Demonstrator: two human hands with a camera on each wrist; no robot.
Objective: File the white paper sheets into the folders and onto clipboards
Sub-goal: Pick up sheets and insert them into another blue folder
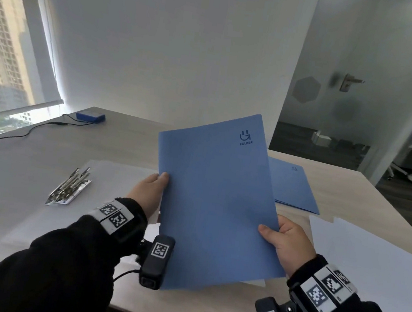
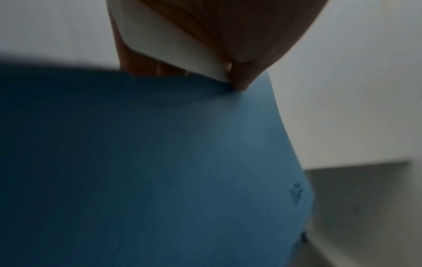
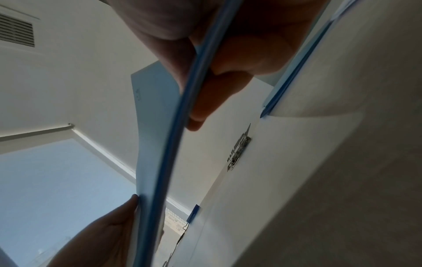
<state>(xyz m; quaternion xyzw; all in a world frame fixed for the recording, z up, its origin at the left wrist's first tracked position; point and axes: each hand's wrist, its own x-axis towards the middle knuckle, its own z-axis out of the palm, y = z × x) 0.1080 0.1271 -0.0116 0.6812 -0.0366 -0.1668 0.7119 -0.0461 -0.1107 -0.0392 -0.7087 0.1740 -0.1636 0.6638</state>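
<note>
I hold a blue folder (image 1: 217,199) tilted up above the table, front cover toward me, shut. My left hand (image 1: 151,192) grips its left edge, thumb on the cover. My right hand (image 1: 285,241) pinches the right edge, thumb on top and fingers behind. The left wrist view shows the folder (image 2: 160,171) with a white sheet (image 2: 173,41) under my fingers. In the right wrist view the folder's edge (image 3: 173,144) runs between thumb and fingers. A white paper edge (image 1: 253,282) peeks out below the folder. Loose white sheets (image 1: 369,263) lie at the right.
More blue folders (image 1: 295,188) are stacked on the table behind the held one. Clear clipboards with metal clips (image 1: 69,187) lie at the left. A small blue box (image 1: 90,116) with a cable sits at the far left corner. A glass door stands at the back right.
</note>
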